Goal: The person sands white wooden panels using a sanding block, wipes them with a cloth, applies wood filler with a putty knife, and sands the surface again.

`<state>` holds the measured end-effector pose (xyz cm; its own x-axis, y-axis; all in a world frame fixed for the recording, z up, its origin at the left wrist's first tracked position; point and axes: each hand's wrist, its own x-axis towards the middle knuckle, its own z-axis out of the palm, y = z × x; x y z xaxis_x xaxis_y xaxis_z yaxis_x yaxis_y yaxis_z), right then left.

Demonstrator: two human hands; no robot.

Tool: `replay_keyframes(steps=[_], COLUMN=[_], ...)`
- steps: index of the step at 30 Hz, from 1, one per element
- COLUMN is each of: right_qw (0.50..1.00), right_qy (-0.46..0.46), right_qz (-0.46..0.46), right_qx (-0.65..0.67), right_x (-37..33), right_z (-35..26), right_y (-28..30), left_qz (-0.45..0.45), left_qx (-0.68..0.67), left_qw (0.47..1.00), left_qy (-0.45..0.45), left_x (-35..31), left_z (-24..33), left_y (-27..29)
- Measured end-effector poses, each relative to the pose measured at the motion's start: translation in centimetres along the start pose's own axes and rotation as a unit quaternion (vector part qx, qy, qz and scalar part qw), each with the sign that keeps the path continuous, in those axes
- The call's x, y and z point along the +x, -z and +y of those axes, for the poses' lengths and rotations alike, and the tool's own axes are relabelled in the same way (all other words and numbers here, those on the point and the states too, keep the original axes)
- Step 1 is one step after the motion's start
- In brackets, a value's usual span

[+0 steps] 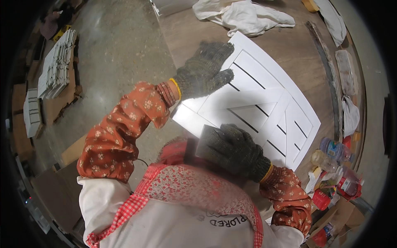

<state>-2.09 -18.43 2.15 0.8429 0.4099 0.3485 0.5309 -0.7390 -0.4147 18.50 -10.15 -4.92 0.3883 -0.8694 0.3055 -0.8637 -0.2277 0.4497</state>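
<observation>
A white panel (256,99) with raised diagonal strips and dark slots lies tilted on the brown work table. My left hand (204,70), in a dark knitted glove with a yellow cuff edge, rests on the panel's far left edge with its fingers spread. In the same kind of glove, my right hand (235,151) is closed on a flat grey rectangular pad (204,142) at the panel's near edge. Blur and the fingers hide part of the pad. Whether it touches the panel's edge I cannot tell.
White cloth (248,17) lies crumpled at the table's far side. A worn dark strip (326,70) runs along the right. Plastic bottles (335,151) and a red-labelled jug (349,184) crowd the near right. Stacked white pieces (58,64) stand on the left.
</observation>
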Motion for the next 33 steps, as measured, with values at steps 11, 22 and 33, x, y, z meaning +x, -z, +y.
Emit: replay_keyframes(steps=[11, 22, 33], right_qw=[0.998, 0.995, 0.996], right_qy=[0.046, -0.022, -0.066], right_qz=[0.022, -0.027, -0.050], right_qx=[0.036, 0.096, 0.015], right_x=[-1.8, -1.0, -3.1], right_z=[1.4, 1.4, 0.7], right_y=[0.4, 0.5, 2.2], left_qz=[-0.004, -0.002, -0.019], left_qx=[-0.014, -0.018, -0.027], left_qw=[1.000, 1.000, 0.999], left_qy=[0.001, -0.016, -0.009], left_x=[-0.2, 0.1, 0.3], left_z=[0.2, -0.1, 0.6], left_y=[0.2, 0.5, 1.0])
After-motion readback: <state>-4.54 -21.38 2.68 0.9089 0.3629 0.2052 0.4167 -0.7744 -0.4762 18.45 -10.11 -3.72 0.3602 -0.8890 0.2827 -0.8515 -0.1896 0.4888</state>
